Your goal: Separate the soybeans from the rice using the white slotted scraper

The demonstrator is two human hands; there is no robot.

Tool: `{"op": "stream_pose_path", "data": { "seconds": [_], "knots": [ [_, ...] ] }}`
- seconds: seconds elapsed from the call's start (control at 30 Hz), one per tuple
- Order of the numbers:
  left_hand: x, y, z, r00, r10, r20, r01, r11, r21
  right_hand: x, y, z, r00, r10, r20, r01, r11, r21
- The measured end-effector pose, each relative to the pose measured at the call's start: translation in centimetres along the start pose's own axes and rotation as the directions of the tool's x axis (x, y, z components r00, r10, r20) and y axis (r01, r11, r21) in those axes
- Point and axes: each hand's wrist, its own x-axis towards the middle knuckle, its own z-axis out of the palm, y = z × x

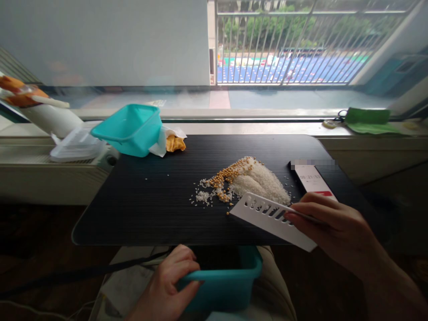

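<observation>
- The right hand (334,223) pinched a flat white card (264,218) with a row of holes, its thumb and fingers at the card's end.
- The left hand (172,276) gripped the rim of a blue tub (222,290), which sat at the person's lap, just below the near edge of the black surface (140,214).
- White rice (269,178) lay in a heap on the surface, right behind the card; I could not tell if they touched.
- Yellow beans (229,174) lay on the heap's left side, touching the rice, and a few grains were scattered nearby.
- A phone (310,176) lay to the right of the heap, near the right hand.
- A 2nd tub (132,136), also blue, stood at the far left corner, beside a crumpled yellow thing (175,143).
</observation>
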Motion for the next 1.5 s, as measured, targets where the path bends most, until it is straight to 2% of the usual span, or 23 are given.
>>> {"op": "stream_pose_path", "data": {
  "seconds": [0.17, 0.33, 0.4, 0.47, 0.6, 0.83, 0.93, 1.07, 1.13, 1.23, 1.33, 1.5],
  "knots": [
    [-0.1, -0.2, 0.1, 1.0, 0.0, 0.003, 0.0, 1.0, -0.009, 1.0, -0.6, 0.6, 1.0, -0.029, -0.003, 0.03, 0.999, 0.033],
    [-0.1, -0.3, 0.1, 1.0, 0.017, 0.008, -0.017, 1.0, -0.017, 1.0, -2.3, 1.1, 0.986, -0.035, 0.164, 0.007, 0.986, 0.169],
    [-0.1, -0.2, 0.1, 1.0, 0.019, 0.014, -0.019, 1.0, -0.021, 0.6, -2.8, 0.8, 0.98, -0.036, 0.196, -0.004, 0.98, 0.2],
    [0.0, -0.1, 0.0, 1.0, 0.024, 0.005, -0.024, 0.999, -0.021, 0.3, -2.9, 0.4, 0.989, -0.032, 0.142, 0.006, 0.983, 0.182],
    [0.0, 0.2, -0.1, 1.0, -0.012, 0.004, 0.012, 1.0, 0.003, 0.2, -1.9, -0.3, 0.998, 0.014, -0.069, -0.014, 1.0, 0.006],
    [0.0, 0.4, -0.1, 1.0, -0.025, 0.005, 0.025, 1.0, 0.007, 0.0, -0.2, -0.3, 0.991, 0.053, -0.12, -0.061, 0.996, -0.062],
    [0.0, 0.3, -0.1, 1.0, -0.02, 0.01, 0.02, 1.0, 0.007, -0.1, -0.2, -0.5, 0.998, 0.044, -0.049, -0.045, 0.999, -0.023],
    [0.0, 0.2, 0.0, 1.0, -0.008, 0.022, 0.008, 1.0, 0.002, -0.1, -1.0, -0.8, 0.99, 0.021, 0.14, -0.035, 0.994, 0.101],
    [0.0, 0.2, 0.0, 1.0, -0.004, 0.03, 0.004, 1.0, 0.0, -0.1, -1.4, -0.8, 0.986, 0.006, 0.167, -0.029, 0.99, 0.136],
    [0.0, 0.2, 0.0, 1.0, -0.013, 0.025, 0.013, 1.0, 0.01, 0.0, -1.3, -0.6, 0.999, 0.027, 0.026, -0.029, 0.997, 0.078],
    [0.0, 0.3, -0.1, 1.0, -0.009, 0.011, 0.009, 1.0, 0.019, 0.5, -0.7, -0.1, 0.992, 0.062, -0.114, -0.063, 0.998, -0.007],
    [0.0, 0.3, 0.0, 1.0, -0.01, -0.008, 0.01, 1.0, 0.013, 1.4, -0.2, 0.5, 0.995, 0.066, -0.079, -0.068, 0.997, -0.027]
  ]
}}
